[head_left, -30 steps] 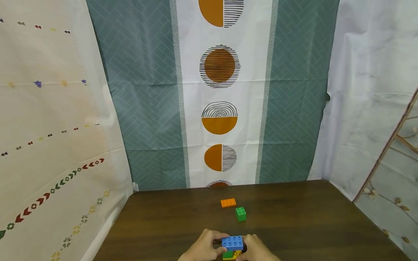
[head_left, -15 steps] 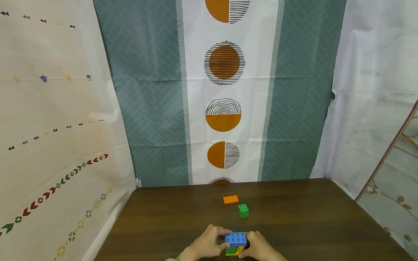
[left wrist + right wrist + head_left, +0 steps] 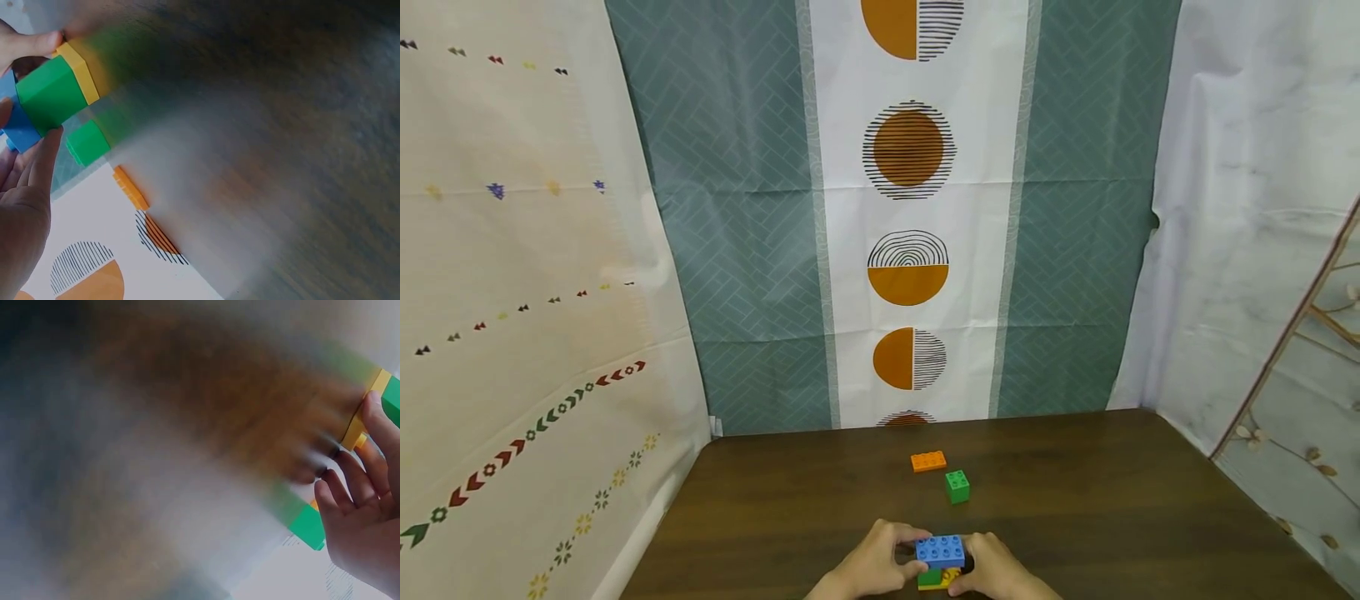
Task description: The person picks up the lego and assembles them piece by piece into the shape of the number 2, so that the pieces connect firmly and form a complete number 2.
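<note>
A small stack of toy building bricks stands at the table's near edge, between both hands. Its top is a blue eight-stud brick (image 3: 940,551), with a green brick (image 3: 53,94) under it and a thin yellow plate (image 3: 81,72) at the bottom. My left hand (image 3: 874,563) pinches the blue brick from the left with thumb and fingers. At the stack's right side my right hand (image 3: 1002,568) grips the yellow plate; in the right wrist view the thumb lies on its edge. Past the green brick, some yellow studs are uncovered.
Beyond the stack, a loose green brick (image 3: 957,487) rests on the dark wooden table (image 3: 775,500). Slightly farther back lies a flat orange brick (image 3: 928,461). Patterned cloths (image 3: 737,250) hang behind the table and at both sides.
The head view has shifted slightly. Both hands stay on the stack, and the bricks keep the same arrangement.
</note>
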